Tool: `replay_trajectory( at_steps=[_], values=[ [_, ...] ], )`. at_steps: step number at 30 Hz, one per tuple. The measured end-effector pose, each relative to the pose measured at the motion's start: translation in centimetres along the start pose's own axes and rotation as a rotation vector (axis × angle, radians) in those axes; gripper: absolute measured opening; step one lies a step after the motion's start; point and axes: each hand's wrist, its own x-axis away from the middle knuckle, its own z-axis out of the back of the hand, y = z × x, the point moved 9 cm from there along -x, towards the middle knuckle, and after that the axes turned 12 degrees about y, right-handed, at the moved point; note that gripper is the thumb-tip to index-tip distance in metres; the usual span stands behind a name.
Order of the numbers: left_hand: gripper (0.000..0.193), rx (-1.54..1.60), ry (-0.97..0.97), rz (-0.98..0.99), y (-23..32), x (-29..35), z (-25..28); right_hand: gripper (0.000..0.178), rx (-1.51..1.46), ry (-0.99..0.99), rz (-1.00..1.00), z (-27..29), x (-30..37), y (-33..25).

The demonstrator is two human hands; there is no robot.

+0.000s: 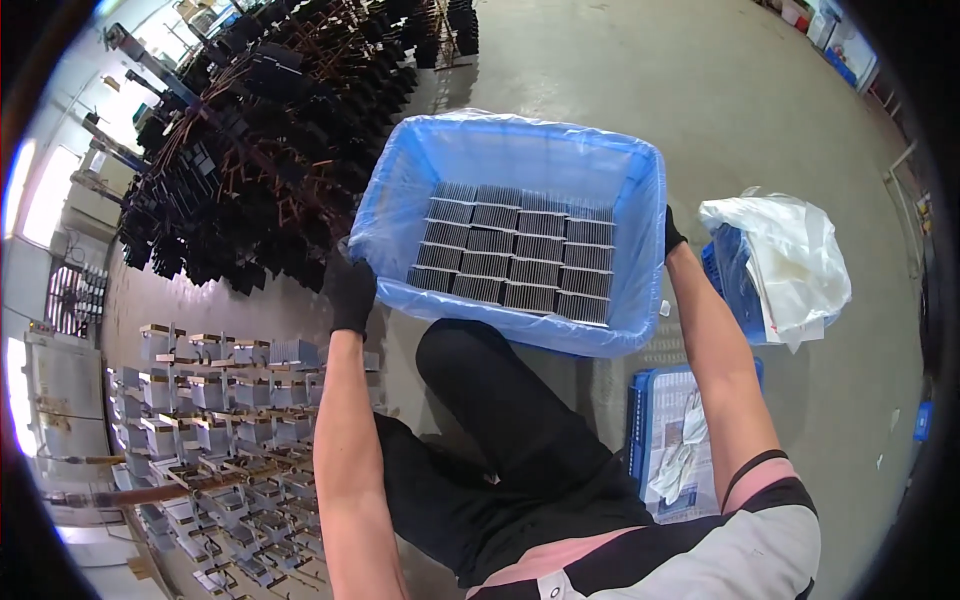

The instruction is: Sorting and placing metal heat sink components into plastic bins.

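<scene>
A blue plastic crate (640,190) lined with a clear plastic bag is held up in front of me, above my raised knee in black trousers. Rows of grey finned metal blocks (515,255) fill its bottom. My left hand (350,292), in a black glove, grips the crate's left side near the front corner. On the opposite side my right hand (673,232), also gloved in black, holds the right wall; most of that hand is hidden behind the crate.
A rack of dark finned parts (270,130) stands at the upper left. Several silver finned blocks (225,420) hang on racks at the lower left. Another blue crate (735,285) with a white plastic bag (785,260) sits to the right, a third blue crate (670,440) below it on the concrete floor.
</scene>
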Motion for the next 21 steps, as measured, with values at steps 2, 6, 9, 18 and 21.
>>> replay_trajectory(
  at_steps=[2, 6, 9, 18, 21],
  values=[
    [0.041, 0.035, -0.004, 0.024, 0.0, 0.3, -0.4, 0.046, -0.013, 0.015, 0.01, 0.7, -0.9, 0.3],
    [0.041, -0.077, 0.007, -0.04, -1.7, 0.7, 1.1, 0.043, -0.125, -0.083, -0.052, -3.1, -0.9, 2.0],
    [0.043, 0.12, -0.025, 0.01, 1.4, 1.8, -1.9, 0.04, -0.082, -0.017, -0.099, 3.4, -2.9, -0.8],
    [0.056, -0.042, 0.226, 0.018, -1.0, 2.4, 3.6, 0.032, 0.023, -0.373, -0.153, -15.4, 4.2, 2.8],
    [0.057, -0.048, 0.027, 0.194, -0.4, 8.2, 4.9, 0.032, 0.053, -0.708, -0.366, -32.7, 11.9, 15.2]
  ],
)
